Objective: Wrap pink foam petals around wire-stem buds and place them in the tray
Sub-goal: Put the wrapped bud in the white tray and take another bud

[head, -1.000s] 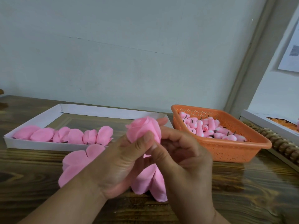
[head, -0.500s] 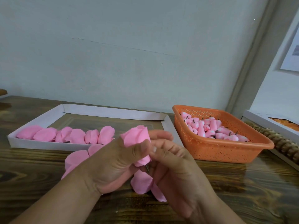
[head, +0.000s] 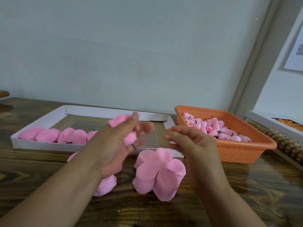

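The left hand (head: 121, 141) grips a wrapped bud (head: 126, 131) just above the white tray (head: 41, 145) near the bench's back edge; the right hand (head: 188, 138), fingers loosely curled, holds nothing. Next, I'd say: set it beside the finished flowers (head: 55, 135).

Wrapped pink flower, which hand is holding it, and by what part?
The left hand holds the wrapped flower around its petal body; the wire stem pokes out below. The right hand holds nothing.
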`<control>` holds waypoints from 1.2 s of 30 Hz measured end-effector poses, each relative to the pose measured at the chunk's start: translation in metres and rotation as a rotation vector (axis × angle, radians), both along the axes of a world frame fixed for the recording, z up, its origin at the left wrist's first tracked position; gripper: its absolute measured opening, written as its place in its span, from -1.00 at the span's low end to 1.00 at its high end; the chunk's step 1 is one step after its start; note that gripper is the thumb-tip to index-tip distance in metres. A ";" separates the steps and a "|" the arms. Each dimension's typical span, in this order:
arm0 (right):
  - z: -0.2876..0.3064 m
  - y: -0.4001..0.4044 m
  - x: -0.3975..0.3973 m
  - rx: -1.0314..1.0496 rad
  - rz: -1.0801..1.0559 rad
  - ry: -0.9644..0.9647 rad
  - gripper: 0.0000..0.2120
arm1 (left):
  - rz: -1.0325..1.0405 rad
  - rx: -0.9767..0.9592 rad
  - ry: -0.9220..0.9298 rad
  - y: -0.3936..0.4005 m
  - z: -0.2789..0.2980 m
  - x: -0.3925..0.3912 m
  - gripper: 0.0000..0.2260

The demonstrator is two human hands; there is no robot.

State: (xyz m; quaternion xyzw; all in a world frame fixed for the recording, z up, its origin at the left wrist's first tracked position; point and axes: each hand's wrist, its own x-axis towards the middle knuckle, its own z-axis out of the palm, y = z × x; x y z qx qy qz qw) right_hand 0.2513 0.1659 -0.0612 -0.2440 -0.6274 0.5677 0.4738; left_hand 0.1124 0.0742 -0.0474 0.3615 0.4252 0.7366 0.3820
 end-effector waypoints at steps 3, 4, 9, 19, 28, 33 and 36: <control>0.003 0.015 0.006 -0.003 -0.105 0.032 -0.90 | 0.154 -0.019 -0.073 0.007 0.010 -0.019 -0.70; 0.002 0.018 0.006 -0.008 -0.120 0.031 -0.89 | 0.206 -0.037 -0.086 0.010 0.013 -0.025 -0.67; -0.003 0.023 0.004 0.026 -0.134 -0.016 -0.89 | 0.392 -0.224 -0.012 0.027 0.022 -0.060 -0.63; -0.009 0.031 0.002 0.036 -0.181 -0.035 -0.89 | 0.451 -0.568 0.508 0.056 0.006 -0.074 -0.67; -0.012 0.033 0.002 0.097 -0.198 -0.058 -0.87 | 0.478 -0.706 0.927 0.070 -0.008 -0.078 -0.67; -0.012 0.034 0.003 0.095 -0.207 -0.049 -0.86 | 0.550 -0.820 1.264 0.081 -0.016 -0.084 -0.63; -0.013 0.034 0.002 0.099 -0.212 -0.053 -0.86 | 0.518 -0.845 1.322 0.089 -0.019 -0.090 -0.65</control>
